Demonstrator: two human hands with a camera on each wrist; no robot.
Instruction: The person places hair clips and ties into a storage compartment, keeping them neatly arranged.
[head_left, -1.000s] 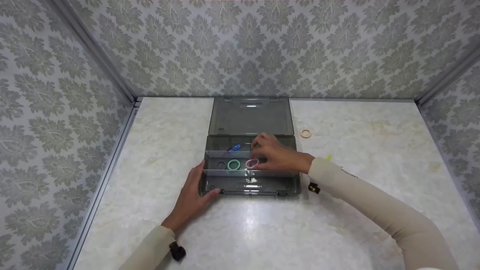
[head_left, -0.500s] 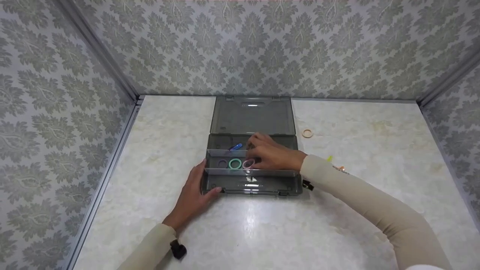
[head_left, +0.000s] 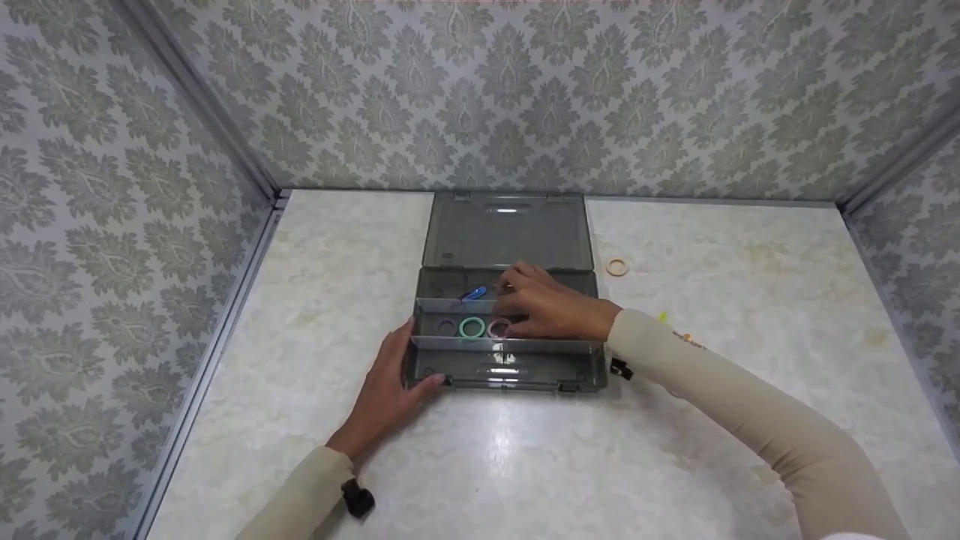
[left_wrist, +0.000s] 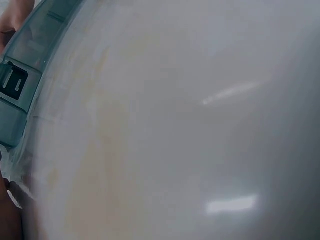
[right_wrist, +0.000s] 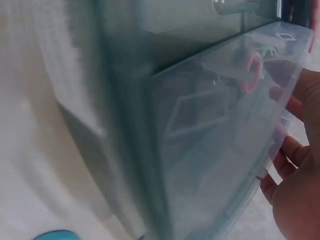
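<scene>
A grey see-through compartment box (head_left: 585, 360) lies with its lid (head_left: 510, 229) folded back. My left hand (head_left: 382, 390) grips its front left corner, thumb at the front edge, fingers along the left side. My right hand (head_left: 555, 309) reaches into the middle compartment, thumb right at a pink hair tie (head_left: 491, 328) and index finger apart from it. Left of that lie a green hair tie (head_left: 461, 328) and a dark purple one (head_left: 447, 328). The right wrist view shows the pink hair tie (right_wrist: 257, 75) through a clear divider (right_wrist: 200, 150).
A blue hair clip (head_left: 474, 294) sits in the back compartment. On the table (head_left: 720, 255), right of the box, lie a beige ring (head_left: 616, 267), a small yellow piece (head_left: 663, 317) and an orange piece (head_left: 688, 338) partly behind the right sleeve. A patterned wall (head_left: 510, 97) stands behind.
The pink hair tie, tilted at my right fingertips earlier, now lies lower beside the green one. My right hand moved left with it, then slightly back right. My left hand stays at the box.
</scene>
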